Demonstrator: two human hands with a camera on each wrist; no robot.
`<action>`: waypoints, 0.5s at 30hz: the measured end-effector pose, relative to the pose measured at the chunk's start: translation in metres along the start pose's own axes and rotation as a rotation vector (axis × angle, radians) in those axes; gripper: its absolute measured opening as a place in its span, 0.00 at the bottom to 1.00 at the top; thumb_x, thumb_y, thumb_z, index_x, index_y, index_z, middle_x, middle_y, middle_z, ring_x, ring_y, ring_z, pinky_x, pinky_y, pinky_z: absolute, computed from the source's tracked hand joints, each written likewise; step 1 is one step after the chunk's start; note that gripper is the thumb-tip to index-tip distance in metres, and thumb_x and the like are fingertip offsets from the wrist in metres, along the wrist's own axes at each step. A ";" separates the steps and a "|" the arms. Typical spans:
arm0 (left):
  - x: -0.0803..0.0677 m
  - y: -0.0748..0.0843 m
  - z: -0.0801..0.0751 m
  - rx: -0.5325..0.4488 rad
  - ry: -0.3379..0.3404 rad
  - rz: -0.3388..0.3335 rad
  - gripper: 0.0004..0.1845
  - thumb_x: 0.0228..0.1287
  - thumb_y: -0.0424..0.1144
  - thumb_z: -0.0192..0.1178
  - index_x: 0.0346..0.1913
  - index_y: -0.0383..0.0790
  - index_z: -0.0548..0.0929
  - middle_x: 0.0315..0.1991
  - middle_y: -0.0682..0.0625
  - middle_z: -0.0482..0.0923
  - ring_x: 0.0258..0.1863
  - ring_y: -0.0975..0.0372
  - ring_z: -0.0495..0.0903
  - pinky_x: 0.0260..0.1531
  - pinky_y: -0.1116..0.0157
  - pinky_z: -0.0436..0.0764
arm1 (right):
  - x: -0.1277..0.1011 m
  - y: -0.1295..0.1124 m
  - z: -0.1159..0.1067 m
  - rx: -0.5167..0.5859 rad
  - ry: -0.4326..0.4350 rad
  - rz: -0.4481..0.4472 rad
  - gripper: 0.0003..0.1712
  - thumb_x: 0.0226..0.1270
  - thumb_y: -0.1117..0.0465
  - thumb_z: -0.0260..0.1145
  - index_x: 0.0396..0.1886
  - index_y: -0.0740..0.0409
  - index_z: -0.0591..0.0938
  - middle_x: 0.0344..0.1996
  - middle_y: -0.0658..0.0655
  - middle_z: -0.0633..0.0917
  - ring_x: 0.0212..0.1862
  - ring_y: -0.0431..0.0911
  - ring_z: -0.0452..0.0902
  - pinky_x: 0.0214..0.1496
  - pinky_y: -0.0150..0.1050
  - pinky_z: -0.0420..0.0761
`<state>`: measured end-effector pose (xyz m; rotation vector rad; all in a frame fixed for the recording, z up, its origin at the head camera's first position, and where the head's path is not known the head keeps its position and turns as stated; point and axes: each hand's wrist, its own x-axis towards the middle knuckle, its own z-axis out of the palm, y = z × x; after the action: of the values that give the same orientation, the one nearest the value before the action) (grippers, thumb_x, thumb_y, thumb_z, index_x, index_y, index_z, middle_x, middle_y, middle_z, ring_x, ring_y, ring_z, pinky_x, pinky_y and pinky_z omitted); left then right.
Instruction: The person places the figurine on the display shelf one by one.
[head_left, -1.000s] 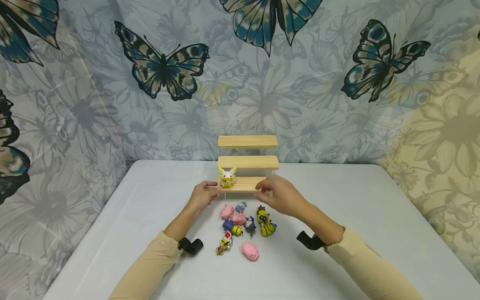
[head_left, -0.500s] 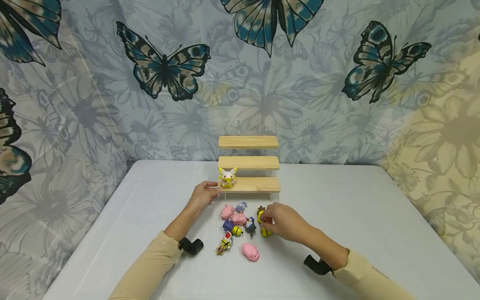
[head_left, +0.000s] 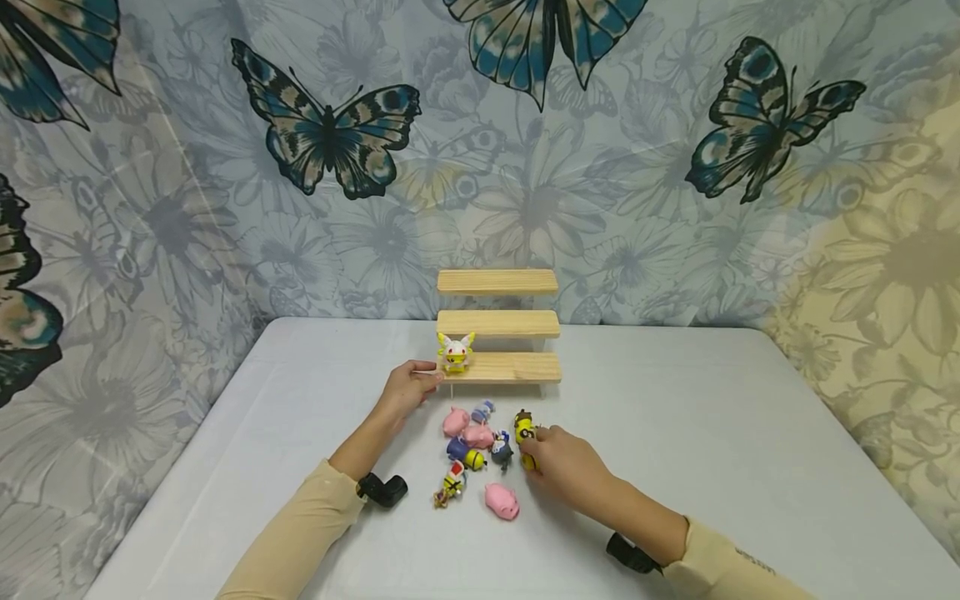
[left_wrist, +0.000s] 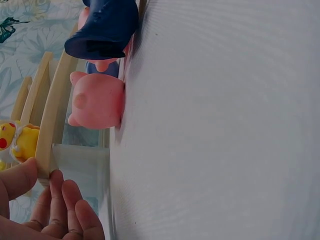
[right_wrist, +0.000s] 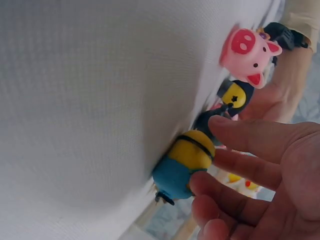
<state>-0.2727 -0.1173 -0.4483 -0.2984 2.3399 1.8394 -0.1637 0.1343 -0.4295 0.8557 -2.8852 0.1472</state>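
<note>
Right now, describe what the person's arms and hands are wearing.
Both arms wear long, plain beige sleeves: left sleeve, right sleeve. A small black angular device is strapped at each wrist, left and right. The left hand and right hand are bare: no gloves or rings visible.

Butterfly-print curtain (head_left: 225, 208) behind white table (head_left: 750, 433)

– What do we have on the white table (head_left: 712, 433)?

– At the frame's centre, a three-step wooden shelf (head_left: 498, 323) stands near the far edge. Just below it we see small figures (head_left: 483, 454) lying scattered on the tabletop.

– And on the shelf?

– A yellow figure (head_left: 455, 352) at the lowest step's left end.
</note>
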 end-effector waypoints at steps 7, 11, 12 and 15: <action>-0.001 0.002 -0.002 -0.004 -0.003 0.012 0.21 0.65 0.39 0.63 0.59 0.37 0.77 0.43 0.43 0.84 0.39 0.59 0.81 0.30 0.68 0.74 | 0.002 -0.003 -0.001 -0.057 -0.022 -0.023 0.06 0.53 0.65 0.73 0.31 0.51 0.87 0.27 0.53 0.81 0.28 0.45 0.70 0.22 0.36 0.72; -0.001 0.001 -0.001 -0.004 -0.004 0.014 0.21 0.64 0.39 0.63 0.59 0.36 0.77 0.42 0.44 0.84 0.37 0.60 0.80 0.31 0.68 0.75 | -0.001 -0.001 -0.004 -0.082 -0.023 -0.044 0.06 0.52 0.63 0.74 0.21 0.50 0.86 0.23 0.51 0.77 0.25 0.44 0.67 0.22 0.33 0.68; -0.001 0.002 -0.001 -0.006 -0.003 0.014 0.21 0.64 0.39 0.63 0.59 0.36 0.77 0.42 0.45 0.84 0.37 0.60 0.80 0.31 0.68 0.75 | -0.001 -0.001 -0.005 -0.088 -0.026 -0.043 0.07 0.52 0.63 0.74 0.19 0.50 0.85 0.22 0.50 0.77 0.25 0.44 0.67 0.22 0.33 0.67; -0.002 0.001 -0.001 -0.008 -0.001 0.015 0.21 0.64 0.39 0.64 0.58 0.36 0.77 0.40 0.46 0.83 0.36 0.60 0.80 0.30 0.68 0.75 | -0.003 0.000 -0.006 -0.084 -0.034 -0.002 0.09 0.51 0.63 0.75 0.16 0.52 0.83 0.21 0.50 0.76 0.25 0.44 0.67 0.22 0.35 0.68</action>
<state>-0.2710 -0.1176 -0.4462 -0.2815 2.3411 1.8549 -0.1610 0.1365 -0.4235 0.8549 -2.8982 0.0119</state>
